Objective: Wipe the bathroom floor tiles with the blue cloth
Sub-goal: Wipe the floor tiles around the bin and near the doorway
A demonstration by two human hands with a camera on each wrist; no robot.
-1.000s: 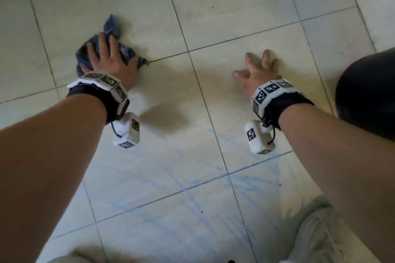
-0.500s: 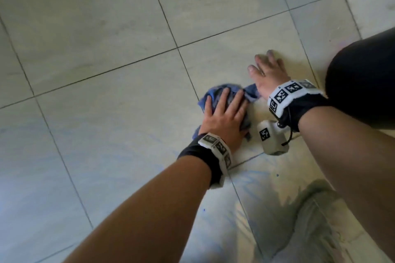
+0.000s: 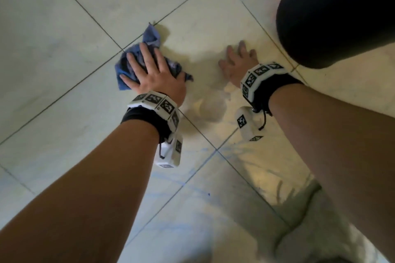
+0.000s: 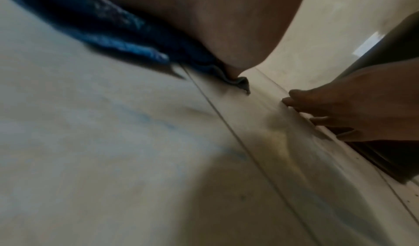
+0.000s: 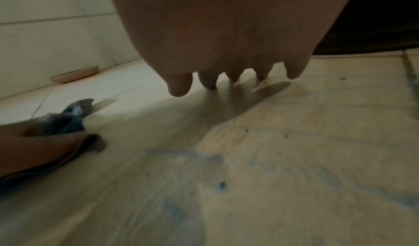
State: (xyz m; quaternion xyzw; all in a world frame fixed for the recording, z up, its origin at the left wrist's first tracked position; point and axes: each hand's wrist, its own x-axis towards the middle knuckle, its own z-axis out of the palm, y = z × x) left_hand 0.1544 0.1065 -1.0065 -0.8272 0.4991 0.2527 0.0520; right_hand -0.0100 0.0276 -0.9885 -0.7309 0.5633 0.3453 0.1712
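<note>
The crumpled blue cloth lies on the pale floor tiles, across a grout line. My left hand presses flat on it with fingers spread and straight. In the left wrist view the blue cloth is squashed under my palm. My right hand rests on a tile to the right of the cloth, fingers straight and spread, holding nothing. In the right wrist view my right hand's fingertips touch the floor, and the cloth shows at the left under my left hand.
My knee in dark clothing is close beside the right hand. Faint blue streaks mark the tiles near me. A shallow beige dish lies on the floor by the tiled wall, far left in the right wrist view.
My left hand swept the cloth right to beside the right hand, then back left and away from me. The right hand has stayed planted on its tile.
</note>
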